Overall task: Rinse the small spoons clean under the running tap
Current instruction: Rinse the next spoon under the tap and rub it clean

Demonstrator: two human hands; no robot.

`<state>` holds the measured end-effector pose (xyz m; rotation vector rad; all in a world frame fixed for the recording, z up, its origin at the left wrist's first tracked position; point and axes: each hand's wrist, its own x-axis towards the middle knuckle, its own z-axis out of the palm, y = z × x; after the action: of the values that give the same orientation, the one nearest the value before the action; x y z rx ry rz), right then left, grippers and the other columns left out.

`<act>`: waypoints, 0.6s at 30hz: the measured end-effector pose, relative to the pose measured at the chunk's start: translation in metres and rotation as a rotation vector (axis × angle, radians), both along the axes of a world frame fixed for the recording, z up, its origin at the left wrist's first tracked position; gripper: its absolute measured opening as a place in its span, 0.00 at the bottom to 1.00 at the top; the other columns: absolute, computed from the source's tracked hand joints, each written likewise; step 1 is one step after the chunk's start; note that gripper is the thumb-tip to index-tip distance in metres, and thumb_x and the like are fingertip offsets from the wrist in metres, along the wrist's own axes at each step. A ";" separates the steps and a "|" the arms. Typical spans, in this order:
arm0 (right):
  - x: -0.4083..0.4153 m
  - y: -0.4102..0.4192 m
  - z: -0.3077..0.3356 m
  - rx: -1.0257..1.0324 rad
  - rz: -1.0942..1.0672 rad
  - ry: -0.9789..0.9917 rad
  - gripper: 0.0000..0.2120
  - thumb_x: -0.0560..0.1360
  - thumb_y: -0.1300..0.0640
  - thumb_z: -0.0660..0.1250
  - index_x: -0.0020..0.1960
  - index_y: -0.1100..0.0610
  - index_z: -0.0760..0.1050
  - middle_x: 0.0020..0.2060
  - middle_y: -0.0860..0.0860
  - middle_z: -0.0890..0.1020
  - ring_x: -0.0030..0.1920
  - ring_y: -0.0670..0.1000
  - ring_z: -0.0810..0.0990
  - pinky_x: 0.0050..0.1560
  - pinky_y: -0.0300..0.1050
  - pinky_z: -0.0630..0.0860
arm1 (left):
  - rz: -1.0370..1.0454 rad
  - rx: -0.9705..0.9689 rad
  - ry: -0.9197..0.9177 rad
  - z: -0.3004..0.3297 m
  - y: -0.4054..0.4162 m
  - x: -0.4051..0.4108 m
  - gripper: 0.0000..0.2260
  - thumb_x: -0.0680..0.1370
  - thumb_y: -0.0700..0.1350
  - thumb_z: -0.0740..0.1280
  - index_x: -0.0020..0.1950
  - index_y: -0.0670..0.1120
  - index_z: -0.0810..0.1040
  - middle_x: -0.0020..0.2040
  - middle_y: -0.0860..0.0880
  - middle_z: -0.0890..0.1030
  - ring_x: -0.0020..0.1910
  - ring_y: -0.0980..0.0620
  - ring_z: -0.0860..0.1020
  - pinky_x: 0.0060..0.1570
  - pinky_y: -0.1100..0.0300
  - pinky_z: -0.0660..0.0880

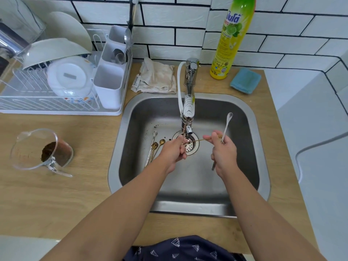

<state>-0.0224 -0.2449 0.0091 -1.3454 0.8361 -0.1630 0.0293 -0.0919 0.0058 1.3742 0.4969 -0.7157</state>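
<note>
Over the stainless steel sink (pixel 131 119), the person's left hand (pixel 174 154) and right hand (pixel 224 154) share a thin gold-coloured spoon (pixel 197 140), the left grip closed round its bowl end beneath the chrome tap (pixel 188 110), the right pinching its stem while also clutching a long silver spoon (pixel 226 127). Light, stiff and likely slippery when wet, such spoons are best pinched mid-handle. At ten o'clock of the hands, more small spoons (pixel 155 146) lie on the basin floor. The basin walls leave modest room; the wooden surface (pixel 84 185) lies beyond.
</note>
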 end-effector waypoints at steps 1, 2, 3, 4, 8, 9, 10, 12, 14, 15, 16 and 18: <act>-0.001 -0.001 0.001 0.001 0.020 -0.032 0.06 0.82 0.51 0.66 0.56 0.52 0.77 0.45 0.48 0.89 0.23 0.43 0.64 0.24 0.39 0.61 | -0.006 -0.041 0.048 0.001 0.003 0.001 0.09 0.83 0.48 0.61 0.48 0.45 0.77 0.25 0.52 0.75 0.23 0.54 0.75 0.34 0.60 0.75; -0.002 -0.003 0.002 0.001 0.028 -0.056 0.06 0.82 0.50 0.67 0.55 0.52 0.77 0.45 0.49 0.89 0.23 0.44 0.63 0.23 0.39 0.61 | -0.038 -0.073 0.070 0.002 0.006 0.001 0.09 0.83 0.48 0.61 0.49 0.45 0.77 0.28 0.51 0.77 0.26 0.53 0.79 0.39 0.58 0.77; -0.002 -0.004 0.003 -0.001 0.024 -0.066 0.07 0.81 0.49 0.69 0.52 0.52 0.77 0.44 0.49 0.89 0.23 0.45 0.62 0.23 0.39 0.61 | -0.088 -0.097 0.064 0.002 0.009 0.001 0.09 0.83 0.48 0.61 0.50 0.46 0.77 0.32 0.50 0.79 0.30 0.52 0.81 0.44 0.54 0.78; -0.001 -0.004 0.003 -0.003 0.010 -0.065 0.08 0.80 0.48 0.70 0.49 0.53 0.78 0.44 0.50 0.89 0.22 0.44 0.62 0.24 0.40 0.61 | -0.127 -0.129 0.044 0.002 0.011 -0.001 0.09 0.83 0.49 0.60 0.52 0.46 0.77 0.34 0.50 0.78 0.33 0.51 0.81 0.48 0.52 0.79; 0.002 -0.004 0.004 0.022 -0.077 -0.026 0.14 0.78 0.45 0.72 0.44 0.55 0.78 0.42 0.51 0.89 0.20 0.41 0.67 0.33 0.40 0.64 | -0.258 -0.143 -0.137 0.003 0.014 -0.009 0.11 0.84 0.48 0.60 0.54 0.43 0.78 0.42 0.49 0.77 0.36 0.53 0.80 0.46 0.56 0.81; 0.003 -0.004 0.003 0.028 -0.088 -0.008 0.15 0.78 0.44 0.71 0.45 0.55 0.78 0.42 0.49 0.89 0.21 0.42 0.64 0.32 0.41 0.63 | -0.314 -0.075 -0.194 0.004 0.013 -0.010 0.10 0.84 0.47 0.60 0.53 0.44 0.79 0.43 0.48 0.78 0.34 0.54 0.80 0.44 0.59 0.80; 0.004 -0.004 0.003 0.033 -0.090 0.013 0.16 0.78 0.42 0.71 0.46 0.56 0.79 0.42 0.48 0.89 0.22 0.44 0.61 0.29 0.41 0.62 | -0.353 -0.006 -0.240 0.004 0.013 -0.010 0.10 0.84 0.47 0.60 0.52 0.45 0.79 0.43 0.48 0.79 0.32 0.54 0.80 0.40 0.61 0.80; 0.007 -0.002 0.003 0.064 -0.065 0.038 0.17 0.79 0.41 0.68 0.49 0.57 0.79 0.43 0.48 0.89 0.22 0.46 0.57 0.24 0.40 0.60 | -0.361 0.092 -0.290 0.003 0.015 -0.008 0.09 0.82 0.47 0.63 0.51 0.45 0.81 0.41 0.49 0.80 0.27 0.54 0.76 0.34 0.62 0.77; 0.009 0.001 0.000 0.143 -0.002 0.020 0.15 0.81 0.43 0.66 0.49 0.56 0.77 0.45 0.50 0.89 0.21 0.45 0.57 0.23 0.40 0.59 | -0.328 0.113 -0.288 0.001 0.023 -0.006 0.07 0.81 0.46 0.67 0.51 0.45 0.82 0.40 0.48 0.81 0.26 0.55 0.75 0.34 0.62 0.76; 0.009 0.003 -0.001 0.182 0.035 0.004 0.14 0.82 0.45 0.65 0.49 0.56 0.77 0.47 0.52 0.89 0.21 0.45 0.57 0.23 0.39 0.58 | -0.321 0.091 -0.265 0.000 0.029 -0.005 0.06 0.80 0.45 0.68 0.50 0.44 0.82 0.41 0.48 0.82 0.28 0.55 0.76 0.37 0.62 0.77; 0.010 0.004 -0.002 0.210 0.071 -0.006 0.13 0.83 0.46 0.65 0.49 0.56 0.77 0.48 0.52 0.89 0.21 0.44 0.58 0.23 0.39 0.59 | -0.319 0.055 -0.231 0.000 0.036 -0.004 0.05 0.79 0.44 0.69 0.51 0.43 0.82 0.42 0.47 0.82 0.32 0.55 0.79 0.40 0.62 0.78; 0.009 0.007 -0.006 0.244 0.128 -0.012 0.11 0.83 0.48 0.64 0.51 0.56 0.77 0.50 0.52 0.89 0.21 0.44 0.58 0.23 0.38 0.60 | -0.327 0.013 -0.167 0.003 0.051 -0.003 0.06 0.78 0.41 0.70 0.54 0.42 0.82 0.45 0.46 0.84 0.40 0.52 0.84 0.46 0.62 0.79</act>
<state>-0.0131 -0.2381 0.0034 -1.1621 0.7324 0.0309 0.0261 -0.0407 0.0086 1.5311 0.1449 -0.8532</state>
